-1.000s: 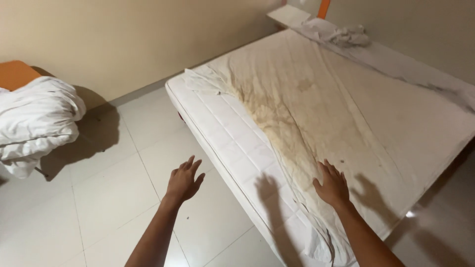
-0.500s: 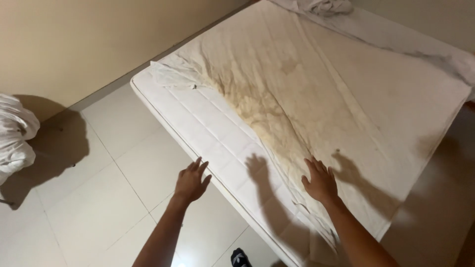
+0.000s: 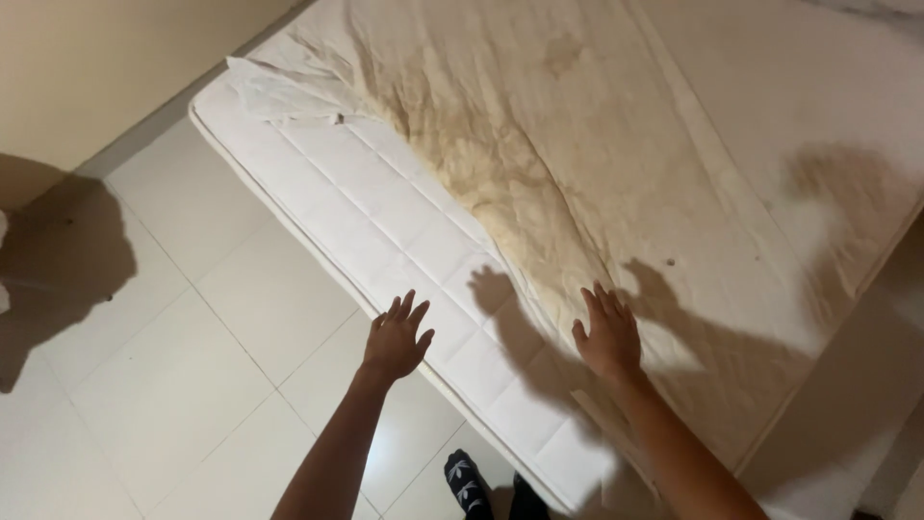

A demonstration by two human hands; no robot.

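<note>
Pale floor tiles run beside a white quilted mattress — a stained cream sheet covers most of it. From the head view, the left hand hovers at the mattress edge, fingers spread; the right hand lies flat on the sheet, fingers splayed — gripping nothing.

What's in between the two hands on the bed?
In the head view, between the left hand and the right hand lies bare white quilted mattress, crossed by a hand's dark shadow; the stained beige sheet begins near the right hand.
</note>
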